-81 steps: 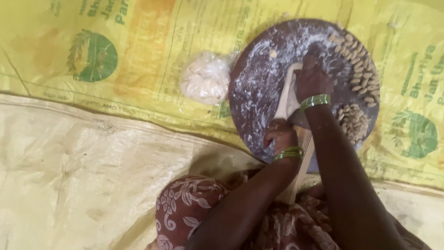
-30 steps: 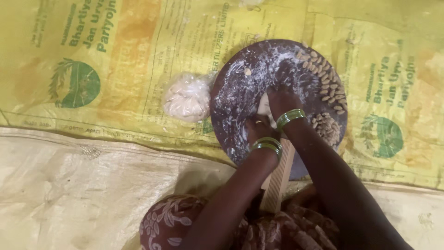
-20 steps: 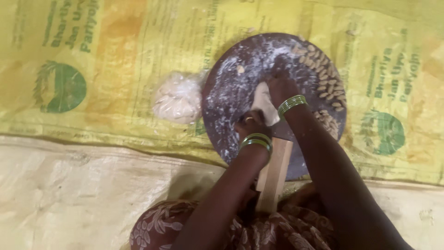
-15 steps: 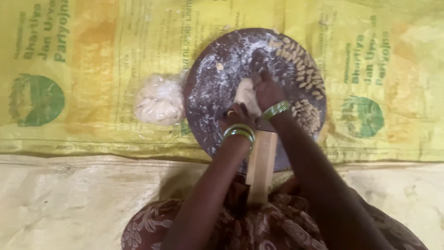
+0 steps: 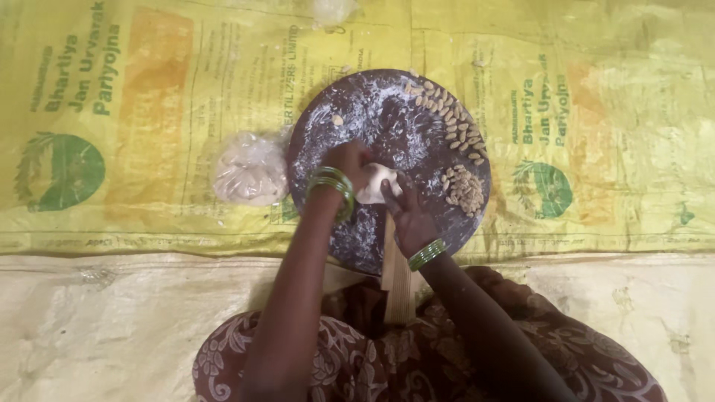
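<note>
Pale dough lump (image 5: pixel 375 184) sat near the middle of the round floured board (image 5: pixel 357 112), pinched between both hands: left hand (image 5: pixel 348 160) curled over its left side, right hand (image 5: pixel 406 216) gripping from below-right. Small shaped dough pieces (image 5: pixel 453 130) lay along the board's right edge; a clear bag of dough (image 5: pixel 249 169) lay just left of the board on the yellow sack mat (image 5: pixel 149 112).
</note>
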